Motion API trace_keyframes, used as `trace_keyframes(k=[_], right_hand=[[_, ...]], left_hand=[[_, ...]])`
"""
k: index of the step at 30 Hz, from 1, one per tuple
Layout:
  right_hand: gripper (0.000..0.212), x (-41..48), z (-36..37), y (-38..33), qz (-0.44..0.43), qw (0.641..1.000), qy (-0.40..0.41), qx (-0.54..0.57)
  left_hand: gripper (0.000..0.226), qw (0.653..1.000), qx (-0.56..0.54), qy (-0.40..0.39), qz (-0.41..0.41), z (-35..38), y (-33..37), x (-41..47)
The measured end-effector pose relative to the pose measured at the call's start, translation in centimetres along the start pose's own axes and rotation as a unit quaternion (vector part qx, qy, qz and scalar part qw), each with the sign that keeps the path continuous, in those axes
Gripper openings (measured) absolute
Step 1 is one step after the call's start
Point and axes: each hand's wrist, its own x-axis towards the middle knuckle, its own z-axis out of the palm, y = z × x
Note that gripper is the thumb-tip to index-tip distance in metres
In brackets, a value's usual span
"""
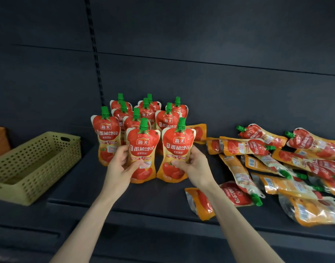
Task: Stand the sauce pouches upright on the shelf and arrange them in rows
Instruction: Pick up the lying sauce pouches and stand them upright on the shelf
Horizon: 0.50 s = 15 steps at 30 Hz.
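Observation:
Several red-and-orange tomato sauce pouches with green caps stand upright in rows on the dark shelf (pixel 91 190). My left hand (pixel 121 166) grips the front middle pouch (pixel 142 147) by its waist. My right hand (pixel 193 166) grips the front right pouch (pixel 177 147) the same way. Both pouches are upright, side by side, with their bases at the shelf. Another upright pouch (pixel 105 133) stands to the left of them. A heap of pouches (pixel 267 168) lies flat on the right of the shelf.
A yellow-green perforated basket (pixel 36 160) sits on the shelf to the left, with an orange-brown box (pixel 0 139) behind it at the frame's edge. One flat pouch (pixel 200 202) lies near the front edge under my right forearm. The shelf's back wall is dark.

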Motion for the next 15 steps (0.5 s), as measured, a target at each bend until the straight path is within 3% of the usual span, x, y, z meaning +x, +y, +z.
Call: trace_keyframes(k=[15], right_hand=[[0.040, -1.8, 6.7, -0.7, 0.024, 0.997, 0.064, -0.029]], left_hand=[[0.046, 0.994, -0.018, -0.103, -0.037, -5.8, -1.9, 1.6]])
